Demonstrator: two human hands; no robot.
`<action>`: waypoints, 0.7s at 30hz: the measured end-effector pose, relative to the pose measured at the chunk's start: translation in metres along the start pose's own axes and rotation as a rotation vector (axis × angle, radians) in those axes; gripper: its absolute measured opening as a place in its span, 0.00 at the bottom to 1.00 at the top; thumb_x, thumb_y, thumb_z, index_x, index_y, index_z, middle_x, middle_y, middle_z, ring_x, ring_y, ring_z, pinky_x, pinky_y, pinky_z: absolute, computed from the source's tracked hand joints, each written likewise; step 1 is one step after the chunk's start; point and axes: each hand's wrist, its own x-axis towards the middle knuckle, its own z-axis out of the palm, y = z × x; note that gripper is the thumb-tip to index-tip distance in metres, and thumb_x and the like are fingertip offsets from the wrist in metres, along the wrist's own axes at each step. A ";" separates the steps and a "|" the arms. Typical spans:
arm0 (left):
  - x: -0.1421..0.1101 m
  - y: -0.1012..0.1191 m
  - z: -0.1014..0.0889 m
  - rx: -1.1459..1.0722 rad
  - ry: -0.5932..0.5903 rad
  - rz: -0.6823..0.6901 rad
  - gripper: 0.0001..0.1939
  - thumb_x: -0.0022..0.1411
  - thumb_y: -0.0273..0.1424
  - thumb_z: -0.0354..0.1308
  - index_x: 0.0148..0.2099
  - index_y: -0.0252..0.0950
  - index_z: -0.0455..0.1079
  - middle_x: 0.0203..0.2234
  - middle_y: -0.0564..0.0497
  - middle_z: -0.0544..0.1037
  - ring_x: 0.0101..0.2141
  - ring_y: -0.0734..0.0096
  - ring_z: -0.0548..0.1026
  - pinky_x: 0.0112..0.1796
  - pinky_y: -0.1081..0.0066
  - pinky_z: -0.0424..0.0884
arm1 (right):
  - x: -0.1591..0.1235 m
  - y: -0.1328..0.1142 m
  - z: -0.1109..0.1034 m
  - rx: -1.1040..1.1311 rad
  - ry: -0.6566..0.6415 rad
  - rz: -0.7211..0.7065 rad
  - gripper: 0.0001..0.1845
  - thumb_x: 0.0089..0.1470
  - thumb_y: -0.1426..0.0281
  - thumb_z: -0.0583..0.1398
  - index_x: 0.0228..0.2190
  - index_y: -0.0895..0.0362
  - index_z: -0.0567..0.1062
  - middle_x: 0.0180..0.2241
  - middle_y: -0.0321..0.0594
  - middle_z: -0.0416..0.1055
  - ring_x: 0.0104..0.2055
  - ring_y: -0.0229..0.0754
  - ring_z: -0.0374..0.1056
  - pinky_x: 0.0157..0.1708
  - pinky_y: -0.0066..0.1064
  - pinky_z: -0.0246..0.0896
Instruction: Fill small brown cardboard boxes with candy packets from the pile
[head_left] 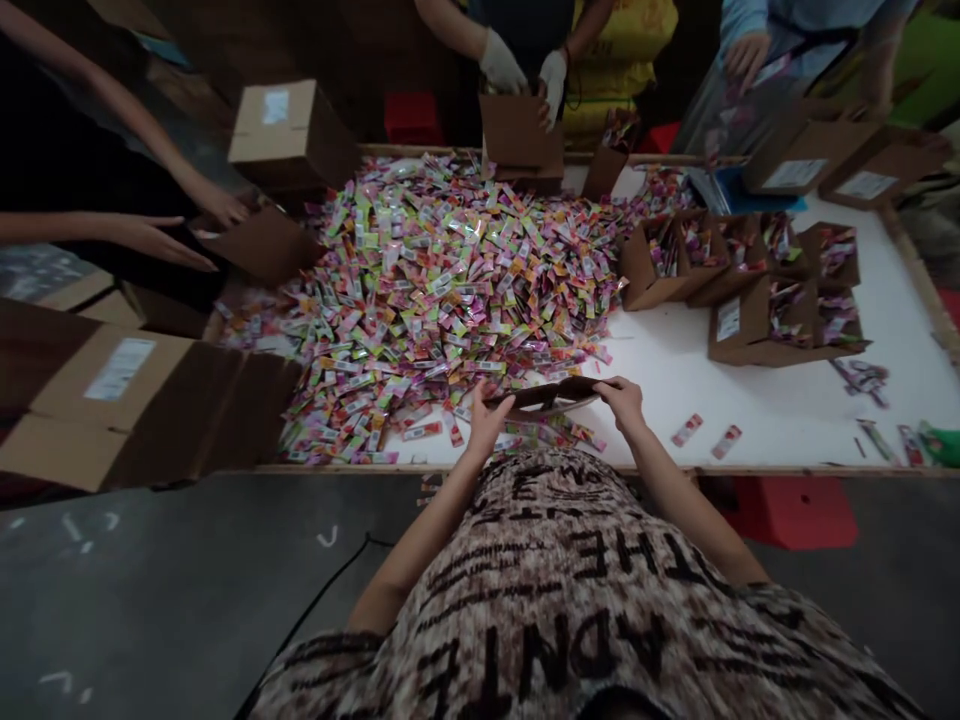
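Observation:
My left hand (487, 418) and my right hand (622, 402) grip opposite ends of a narrow brown cardboard box (553, 392), held at the near edge of the table. The box looks partly flattened, with a slit-like gap along its side; its inside is mostly dark. Just beyond it spreads a large heap of small, colourful wrapped packets (457, 270). Some loose packets lie on the white tabletop under and around the box.
Filled cardboard boxes (784, 320) stand on the right. Two loose packets (706, 436) lie right of my hand. A large carton (135, 400) is at the left edge. Co-workers' hands (525, 75) handle boxes across the table and at the left. A red stool (799, 512) sits below.

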 end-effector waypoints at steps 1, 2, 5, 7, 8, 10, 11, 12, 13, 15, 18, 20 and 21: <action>0.000 0.002 0.001 -0.003 -0.096 0.040 0.46 0.58 0.46 0.67 0.72 0.38 0.52 0.60 0.37 0.69 0.61 0.54 0.68 0.62 0.56 0.61 | -0.002 0.000 0.002 -0.020 0.019 -0.007 0.22 0.40 0.50 0.67 0.28 0.57 0.82 0.27 0.41 0.79 0.37 0.49 0.73 0.39 0.38 0.68; -0.001 0.004 0.003 -0.011 -0.197 0.078 0.48 0.57 0.45 0.67 0.72 0.38 0.51 0.61 0.37 0.68 0.62 0.53 0.67 0.63 0.56 0.60 | -0.003 -0.002 0.003 -0.035 0.017 -0.014 0.23 0.41 0.49 0.67 0.29 0.57 0.83 0.29 0.41 0.80 0.38 0.50 0.73 0.40 0.39 0.68; 0.002 0.004 0.011 -0.043 -0.326 0.106 0.49 0.57 0.44 0.67 0.73 0.37 0.49 0.61 0.37 0.68 0.62 0.52 0.66 0.63 0.54 0.60 | 0.000 -0.009 0.003 -0.050 -0.114 0.044 0.27 0.47 0.45 0.64 0.27 0.58 0.82 0.30 0.43 0.80 0.37 0.50 0.74 0.38 0.39 0.69; 0.006 0.000 0.017 -0.022 -0.200 0.065 0.48 0.55 0.42 0.69 0.71 0.37 0.52 0.56 0.38 0.71 0.59 0.52 0.70 0.61 0.52 0.62 | 0.006 -0.013 -0.002 -0.047 -0.286 0.141 0.29 0.48 0.43 0.65 0.25 0.59 0.80 0.28 0.45 0.79 0.34 0.47 0.74 0.33 0.36 0.69; 0.008 -0.002 0.021 0.013 -0.111 0.050 0.49 0.51 0.42 0.72 0.70 0.37 0.54 0.54 0.39 0.73 0.56 0.51 0.71 0.60 0.52 0.63 | 0.009 -0.013 -0.005 -0.057 -0.381 0.195 0.29 0.47 0.44 0.66 0.25 0.59 0.78 0.28 0.46 0.78 0.32 0.46 0.74 0.31 0.34 0.69; 0.013 -0.008 0.029 0.114 0.017 0.059 0.52 0.43 0.41 0.77 0.66 0.36 0.58 0.50 0.40 0.74 0.53 0.50 0.73 0.58 0.52 0.65 | 0.013 -0.010 -0.009 -0.115 -0.501 0.274 0.28 0.43 0.46 0.70 0.29 0.60 0.77 0.29 0.46 0.77 0.30 0.43 0.73 0.27 0.31 0.68; 0.014 -0.011 0.032 0.162 0.037 0.084 0.53 0.39 0.40 0.79 0.65 0.36 0.60 0.50 0.40 0.74 0.52 0.49 0.73 0.58 0.52 0.66 | 0.015 -0.007 -0.010 -0.162 -0.500 0.294 0.29 0.41 0.47 0.72 0.32 0.59 0.77 0.31 0.45 0.77 0.29 0.41 0.72 0.26 0.30 0.68; 0.016 -0.013 0.036 0.197 0.030 0.115 0.53 0.37 0.40 0.80 0.63 0.35 0.62 0.49 0.40 0.74 0.52 0.49 0.73 0.57 0.52 0.66 | 0.016 -0.003 -0.009 -0.201 -0.469 0.296 0.30 0.39 0.49 0.73 0.36 0.59 0.77 0.34 0.45 0.77 0.29 0.40 0.72 0.26 0.30 0.68; 0.017 -0.016 0.037 0.215 0.005 0.146 0.51 0.37 0.40 0.80 0.61 0.34 0.63 0.49 0.40 0.74 0.52 0.49 0.73 0.57 0.52 0.66 | 0.016 0.001 -0.006 -0.223 -0.431 0.273 0.33 0.38 0.51 0.74 0.41 0.57 0.77 0.36 0.44 0.77 0.29 0.39 0.71 0.26 0.30 0.68; 0.018 -0.021 0.035 0.200 -0.077 0.193 0.42 0.44 0.40 0.77 0.58 0.35 0.65 0.49 0.40 0.74 0.51 0.51 0.73 0.57 0.52 0.66 | 0.016 0.009 0.003 -0.233 -0.395 0.171 0.36 0.36 0.57 0.75 0.48 0.54 0.75 0.40 0.41 0.77 0.33 0.39 0.71 0.31 0.31 0.71; 0.019 -0.026 0.019 0.120 -0.239 0.221 0.22 0.59 0.38 0.64 0.55 0.37 0.70 0.50 0.41 0.76 0.52 0.55 0.74 0.57 0.52 0.67 | 0.014 0.013 0.016 -0.252 -0.423 0.005 0.35 0.37 0.67 0.73 0.51 0.53 0.77 0.44 0.41 0.76 0.43 0.45 0.73 0.43 0.40 0.73; 0.017 -0.029 0.007 0.099 -0.317 0.249 0.17 0.62 0.35 0.60 0.53 0.39 0.74 0.49 0.43 0.78 0.53 0.56 0.74 0.57 0.52 0.67 | 0.011 0.010 0.019 -0.272 -0.395 -0.133 0.37 0.37 0.71 0.72 0.53 0.52 0.77 0.52 0.45 0.73 0.53 0.51 0.70 0.51 0.45 0.70; 0.016 -0.029 0.003 0.103 -0.335 0.266 0.16 0.62 0.33 0.59 0.52 0.39 0.76 0.49 0.43 0.78 0.53 0.56 0.74 0.58 0.51 0.67 | 0.008 0.008 0.017 -0.262 -0.388 -0.219 0.37 0.38 0.71 0.71 0.54 0.51 0.77 0.56 0.47 0.71 0.58 0.53 0.67 0.54 0.47 0.69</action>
